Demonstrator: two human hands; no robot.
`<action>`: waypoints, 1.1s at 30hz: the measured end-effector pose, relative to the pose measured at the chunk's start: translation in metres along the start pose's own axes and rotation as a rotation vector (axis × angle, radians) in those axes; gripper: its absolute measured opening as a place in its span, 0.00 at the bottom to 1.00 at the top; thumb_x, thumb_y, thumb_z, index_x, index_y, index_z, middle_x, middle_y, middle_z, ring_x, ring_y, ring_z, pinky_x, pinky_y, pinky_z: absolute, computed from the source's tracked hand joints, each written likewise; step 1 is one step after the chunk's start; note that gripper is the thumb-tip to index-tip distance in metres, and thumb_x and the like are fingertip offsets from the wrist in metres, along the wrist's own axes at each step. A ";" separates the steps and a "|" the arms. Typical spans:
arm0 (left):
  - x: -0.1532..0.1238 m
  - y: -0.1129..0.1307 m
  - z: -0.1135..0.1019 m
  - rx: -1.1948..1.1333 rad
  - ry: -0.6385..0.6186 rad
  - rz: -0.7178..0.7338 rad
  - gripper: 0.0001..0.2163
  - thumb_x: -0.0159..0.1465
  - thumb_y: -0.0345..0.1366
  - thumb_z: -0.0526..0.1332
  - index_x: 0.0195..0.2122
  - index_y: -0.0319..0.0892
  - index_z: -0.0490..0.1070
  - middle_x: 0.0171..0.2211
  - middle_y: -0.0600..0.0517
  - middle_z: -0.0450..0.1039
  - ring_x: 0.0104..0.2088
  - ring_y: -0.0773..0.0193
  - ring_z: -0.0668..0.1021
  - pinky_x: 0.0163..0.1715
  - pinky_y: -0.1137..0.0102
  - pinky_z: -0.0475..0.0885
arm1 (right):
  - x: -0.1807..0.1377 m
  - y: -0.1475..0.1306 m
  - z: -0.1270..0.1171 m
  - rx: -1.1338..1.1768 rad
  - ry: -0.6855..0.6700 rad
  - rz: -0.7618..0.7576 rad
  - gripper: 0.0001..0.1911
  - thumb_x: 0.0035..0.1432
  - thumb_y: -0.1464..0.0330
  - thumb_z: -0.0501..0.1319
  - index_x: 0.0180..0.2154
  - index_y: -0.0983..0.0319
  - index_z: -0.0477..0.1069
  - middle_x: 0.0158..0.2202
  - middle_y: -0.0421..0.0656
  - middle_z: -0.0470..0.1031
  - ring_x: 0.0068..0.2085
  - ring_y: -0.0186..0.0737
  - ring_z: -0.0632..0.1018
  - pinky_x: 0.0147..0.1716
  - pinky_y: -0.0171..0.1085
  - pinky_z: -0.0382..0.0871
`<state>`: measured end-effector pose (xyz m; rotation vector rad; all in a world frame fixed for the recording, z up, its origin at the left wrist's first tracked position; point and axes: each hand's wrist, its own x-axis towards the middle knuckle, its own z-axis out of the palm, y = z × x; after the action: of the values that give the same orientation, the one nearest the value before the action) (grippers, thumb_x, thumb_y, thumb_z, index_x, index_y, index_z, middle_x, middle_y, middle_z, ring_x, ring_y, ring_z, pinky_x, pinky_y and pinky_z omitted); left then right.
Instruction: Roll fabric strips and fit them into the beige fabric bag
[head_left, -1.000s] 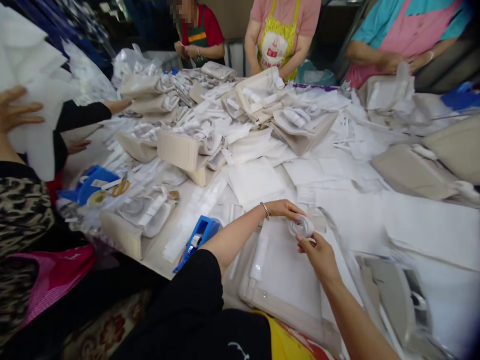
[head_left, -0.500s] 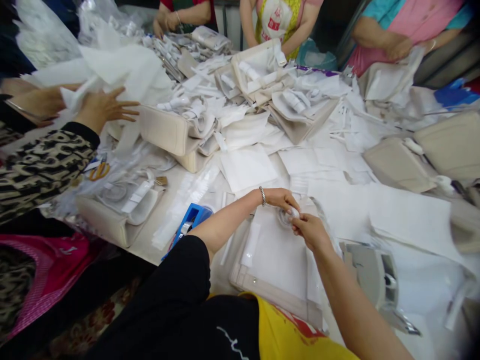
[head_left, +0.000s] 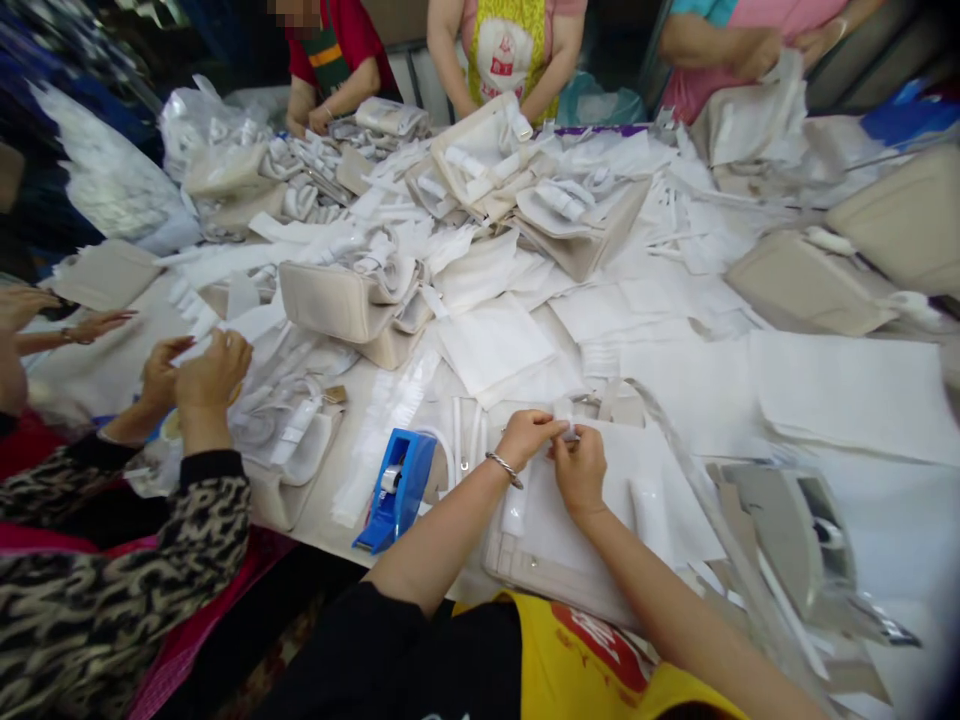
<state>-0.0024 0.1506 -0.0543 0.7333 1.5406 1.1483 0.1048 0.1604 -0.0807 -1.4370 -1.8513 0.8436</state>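
My left hand (head_left: 526,436) and my right hand (head_left: 579,468) meet over a flat beige bag (head_left: 570,560) that lies in front of me under a white sheet. Both pinch a small white wrapped piece (head_left: 564,418) between their fingertips, just above the bag's far edge. A silver bracelet sits on my left wrist. A blue tape dispenser (head_left: 397,487) stands on the table just left of my left forearm.
White paper sheets (head_left: 847,395), wrapped strips and several beige bags (head_left: 341,300) cover the table. A person in a leopard-print sleeve (head_left: 150,560) works at my left with both hands up. Three other people stand at the far side. Clear plastic sleeves (head_left: 780,550) lie at my right.
My two hands have drawn closer and a little left, now pinching the small white piece at fingertips. The view has shifted. The neighbour's hands have dropped the big white sheet.
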 end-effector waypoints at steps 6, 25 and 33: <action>0.007 -0.009 -0.001 -0.016 -0.046 0.091 0.18 0.47 0.47 0.60 0.16 0.37 0.57 0.16 0.59 0.51 0.19 0.75 0.58 0.19 0.76 0.53 | -0.003 -0.007 -0.011 0.130 -0.100 0.004 0.10 0.50 0.66 0.51 0.35 0.64 0.61 0.34 0.45 0.63 0.25 0.34 0.68 0.27 0.38 0.65; -0.059 -0.020 0.005 0.868 0.010 0.385 0.10 0.59 0.33 0.46 0.29 0.41 0.66 0.30 0.47 0.65 0.32 0.64 0.68 0.35 0.68 0.64 | -0.020 -0.007 -0.021 0.848 -0.273 0.518 0.13 0.38 0.61 0.62 0.22 0.64 0.65 0.17 0.35 0.58 0.20 0.29 0.56 0.19 0.32 0.49; -0.021 -0.021 -0.003 0.074 0.033 -0.236 0.14 0.52 0.44 0.54 0.19 0.37 0.64 0.16 0.55 0.61 0.17 0.72 0.63 0.18 0.74 0.56 | -0.026 0.006 -0.011 0.456 -0.258 0.297 0.16 0.43 0.56 0.56 0.25 0.63 0.66 0.17 0.36 0.60 0.22 0.33 0.61 0.21 0.33 0.54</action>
<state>0.0027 0.1238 -0.0661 0.5658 1.6562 0.9369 0.1222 0.1378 -0.0819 -1.3659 -1.4952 1.5481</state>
